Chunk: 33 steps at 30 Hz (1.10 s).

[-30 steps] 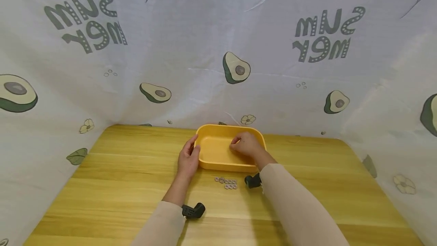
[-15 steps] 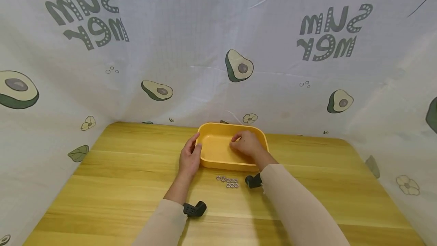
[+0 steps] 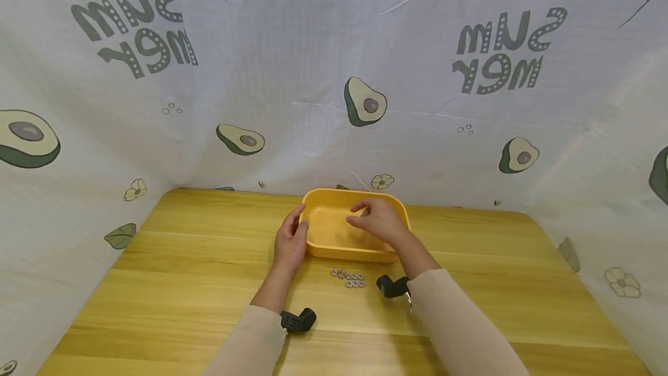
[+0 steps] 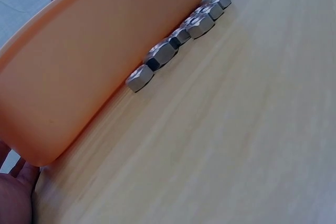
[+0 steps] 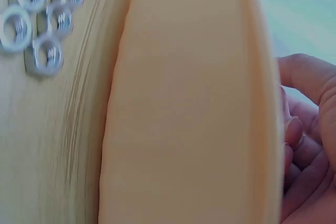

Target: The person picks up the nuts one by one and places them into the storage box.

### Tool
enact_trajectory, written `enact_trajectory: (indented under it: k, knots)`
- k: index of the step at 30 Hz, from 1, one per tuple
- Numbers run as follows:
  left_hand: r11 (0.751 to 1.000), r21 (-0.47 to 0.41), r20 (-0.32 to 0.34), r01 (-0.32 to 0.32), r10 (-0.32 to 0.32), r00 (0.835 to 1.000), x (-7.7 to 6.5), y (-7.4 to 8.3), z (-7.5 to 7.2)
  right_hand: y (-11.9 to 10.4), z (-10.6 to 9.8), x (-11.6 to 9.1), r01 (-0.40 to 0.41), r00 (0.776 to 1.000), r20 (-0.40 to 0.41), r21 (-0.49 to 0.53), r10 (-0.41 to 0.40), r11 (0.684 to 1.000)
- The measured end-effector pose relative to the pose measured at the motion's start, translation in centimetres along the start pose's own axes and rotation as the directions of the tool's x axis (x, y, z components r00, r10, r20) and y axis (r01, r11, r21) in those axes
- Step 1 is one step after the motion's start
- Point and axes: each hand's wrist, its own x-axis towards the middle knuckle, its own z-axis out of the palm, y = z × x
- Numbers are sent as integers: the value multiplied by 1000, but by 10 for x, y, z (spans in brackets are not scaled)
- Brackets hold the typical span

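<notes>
A yellow rectangular tray [image 3: 334, 252] stands at the far side of the wooden table. My left hand [image 3: 290, 241] rests against its left end, fingers and thumb at the wall and rim. The left wrist view shows part of that hand [image 4: 14, 198] by the tray's lower corner. My right hand [image 3: 380, 222] is over the tray's right half, thumb and forefinger apart, with nothing seen between them. In the right wrist view, the tray wall [image 5: 184, 103] partly hides the right hand [image 5: 315, 129]. Several metal hex nuts [image 3: 355, 277] lie in two rows in front of the tray.
The wooden table [image 3: 209, 271] reaches to a white cloth backdrop [image 3: 292, 62] printed with avocados, close behind the tray. A black wrist-worn device [image 3: 298, 321] sits at the left wrist, and another black device [image 3: 391, 286] at the right.
My right thumb and forefinger have spread apart from a pinch, and the right hand has lifted slightly, its forearm shifting right. The left hand, tray and nuts stay put.
</notes>
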Motion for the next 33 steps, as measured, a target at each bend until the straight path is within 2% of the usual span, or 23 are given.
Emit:
enact_trajectory:
  k: [7,15,26,33]
  knots:
    - [1000,2,3,4,-4,1000,-1,1,0,-7,-2,-27,29,998,-58,133,-21,991]
    - [1000,9,3,1,-1,1000,-2,2,1,-9,-2,-61,66,994,-96,233,-45,970]
    - [1000,12,13,4,-4,1000,-2,2,0,0,6,-91,-39,997,-49,218,51,975]
    - [1000,10,18,14,-14,1000,-1,1,0,12,5,-100,-45,999,39,183,38,982]
